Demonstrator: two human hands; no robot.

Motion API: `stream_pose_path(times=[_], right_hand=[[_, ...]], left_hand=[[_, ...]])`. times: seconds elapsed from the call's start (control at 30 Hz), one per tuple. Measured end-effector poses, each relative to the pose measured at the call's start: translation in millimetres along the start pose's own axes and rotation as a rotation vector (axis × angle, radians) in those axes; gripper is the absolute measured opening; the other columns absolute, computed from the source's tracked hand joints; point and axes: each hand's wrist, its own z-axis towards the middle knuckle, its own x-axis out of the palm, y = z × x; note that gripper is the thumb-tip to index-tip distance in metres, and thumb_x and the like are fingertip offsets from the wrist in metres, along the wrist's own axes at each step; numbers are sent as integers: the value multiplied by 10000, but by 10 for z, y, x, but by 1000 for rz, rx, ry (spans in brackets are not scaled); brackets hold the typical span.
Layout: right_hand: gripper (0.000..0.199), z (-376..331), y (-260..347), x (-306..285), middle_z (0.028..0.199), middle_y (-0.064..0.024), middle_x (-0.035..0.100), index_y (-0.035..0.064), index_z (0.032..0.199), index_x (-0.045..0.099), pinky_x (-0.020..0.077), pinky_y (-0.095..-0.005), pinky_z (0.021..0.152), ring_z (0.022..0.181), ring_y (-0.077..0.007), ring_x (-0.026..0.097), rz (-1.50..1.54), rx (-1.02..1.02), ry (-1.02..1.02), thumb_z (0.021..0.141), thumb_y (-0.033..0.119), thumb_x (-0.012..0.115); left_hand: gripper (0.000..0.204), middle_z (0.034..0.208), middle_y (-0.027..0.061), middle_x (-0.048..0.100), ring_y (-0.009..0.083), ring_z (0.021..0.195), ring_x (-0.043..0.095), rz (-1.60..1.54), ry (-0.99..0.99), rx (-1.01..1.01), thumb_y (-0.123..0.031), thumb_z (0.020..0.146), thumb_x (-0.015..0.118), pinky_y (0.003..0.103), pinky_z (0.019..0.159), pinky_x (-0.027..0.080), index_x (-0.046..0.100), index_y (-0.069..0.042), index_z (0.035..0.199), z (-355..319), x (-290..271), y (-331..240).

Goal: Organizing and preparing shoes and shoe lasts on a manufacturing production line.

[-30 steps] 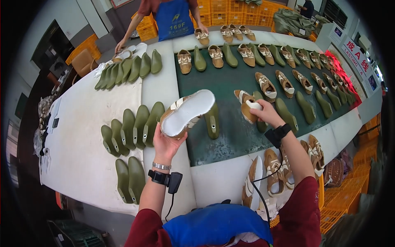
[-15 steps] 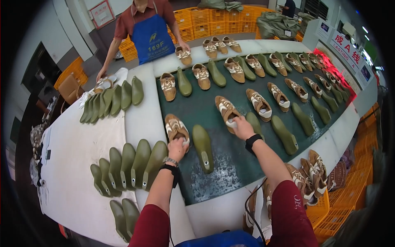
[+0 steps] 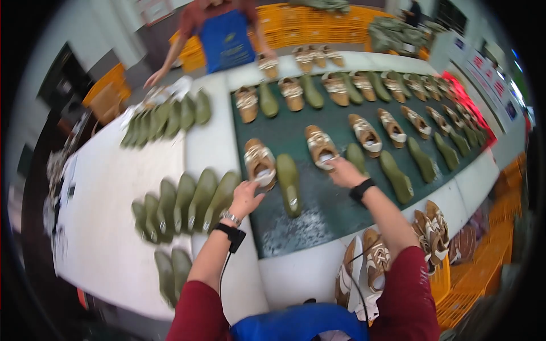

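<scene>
Two tan strapped sandals with white insoles, one (image 3: 259, 163) near dark green mat's (image 3: 318, 219) left edge, another (image 3: 321, 146) mid-mat; left hand (image 3: 245, 197) loosely curled, touching first; right hand (image 3: 344, 171) flat against second's heel

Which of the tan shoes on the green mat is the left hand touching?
The left hand touches the tan shoe nearest the mat's left edge, front row, beside a green last.

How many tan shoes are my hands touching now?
2. One tan shoe on the green mat meets the left hand at its near end, beside a green last; the second tan shoe meets the right hand. Blur hides the grip.
</scene>
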Motion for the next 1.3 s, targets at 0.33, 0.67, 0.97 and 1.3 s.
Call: stream_pose_path(times=[0.33,0.67,0.97,1.3], right_hand=[[380,-1580,1724,-1272,1011,-168,620,36,1153,548,496,-352,747,831,-286,616,264,-436,427,785,98,619],[361,-2988,2032,-1003,1014,-168,619,49,1175,547,481,-362,783,896,-322,602,291,-374,586,830,147,591],[357,-3852,1322,-572,960,-171,611,48,1135,557,477,-396,781,894,-346,584,132,-3,194,794,144,597],[520,-3859,768,181,1212,-238,481,2,1211,477,388,-439,950,1126,-402,454,110,189,-49,785,257,633]], left_hand=[[454,1078,179,588,343,1023,533,-76,244,-208,-244,786,654,404,891,419,530,-33,1168,-2916,-1223,-455],[777,1271,309,328,426,1152,412,-70,-240,-983,-540,640,721,410,983,376,522,-93,1244,-4154,-1124,726],[483,720,235,621,368,722,619,256,-196,-854,-451,739,603,441,687,468,662,28,758,-4032,-1091,663],[470,688,172,633,294,666,611,135,-205,-901,-464,758,615,422,624,459,662,3,779,-3739,-836,-34]])
